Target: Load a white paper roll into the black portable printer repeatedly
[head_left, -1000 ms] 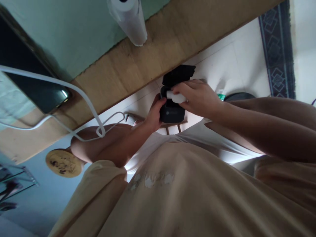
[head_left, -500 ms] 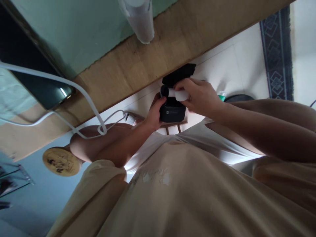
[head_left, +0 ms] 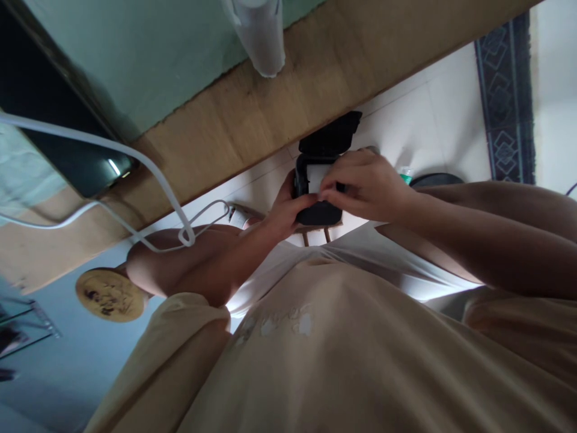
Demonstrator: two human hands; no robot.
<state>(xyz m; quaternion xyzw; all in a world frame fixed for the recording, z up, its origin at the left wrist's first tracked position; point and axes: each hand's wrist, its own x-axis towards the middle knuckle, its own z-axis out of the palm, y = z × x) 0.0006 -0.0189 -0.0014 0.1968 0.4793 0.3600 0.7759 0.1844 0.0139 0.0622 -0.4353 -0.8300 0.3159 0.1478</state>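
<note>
A small black roll-paper printer (head_left: pixel 319 214) is held over my lap, its hinged black lid (head_left: pixel 331 132) swung up on the far side. White paper (head_left: pixel 317 175) shows inside the opening. My left hand (head_left: pixel 288 204) grips the printer's left side, its thumb reaching over the near rim to the paper's edge. My right hand (head_left: pixel 363 183) comes in from the right with finger and thumb closed at the paper's near edge, beside the left thumb. Its fingers cover the right part of the opening.
Just beyond the printer runs the wooden table edge (head_left: pixel 202 144), with a white translucent tube (head_left: pixel 264 42) on it. At left lie a dark phone (head_left: pixel 58 120) and a white cable (head_left: pixel 148 165) that droops past the edge. A round wooden stool top (head_left: pixel 110 294) stands low at left.
The white roll, earlier in my right fingers above the opening, is now down inside the printer. My right hand has moved slightly nearer, and my left thumb has slid rightward over the rim.
</note>
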